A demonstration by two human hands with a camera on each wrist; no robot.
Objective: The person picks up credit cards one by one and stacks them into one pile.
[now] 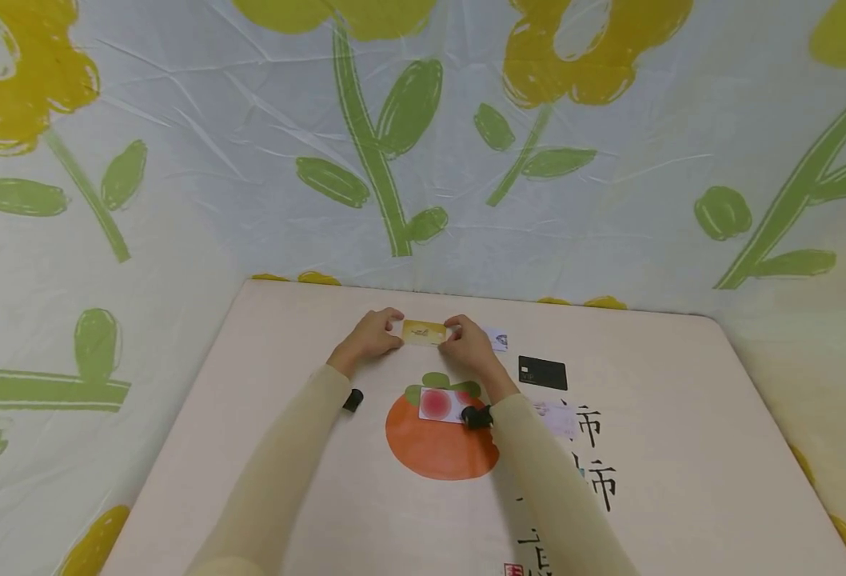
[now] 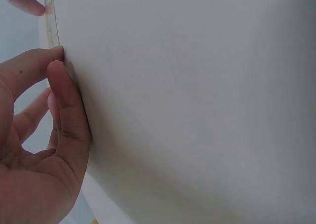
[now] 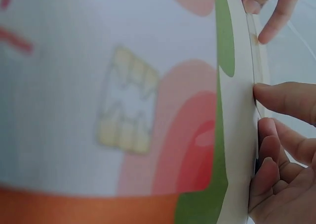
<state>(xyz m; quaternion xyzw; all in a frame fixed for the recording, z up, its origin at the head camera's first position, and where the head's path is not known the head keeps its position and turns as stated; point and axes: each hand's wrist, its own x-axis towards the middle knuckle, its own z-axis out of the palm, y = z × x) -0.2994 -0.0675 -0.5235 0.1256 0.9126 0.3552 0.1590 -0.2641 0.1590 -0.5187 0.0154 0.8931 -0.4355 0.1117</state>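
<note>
In the head view a gold card with a pale border lies near the table's far edge. My left hand pinches its left end between thumb and fingers. The right hand does the same at the right end. The left wrist view shows the left hand low at the tabletop, the card seen as a thin strip. In the right wrist view the right hand touches that strip, also edge-on. A white card with red circles and a chip fills that view's foreground.
The red-circle card lies on the printed orange persimmon. Right of it are a black VIP card and a pale purple note-like paper. A white card with a dark pattern sits beyond the right hand. Flowered cloth hangs behind the table.
</note>
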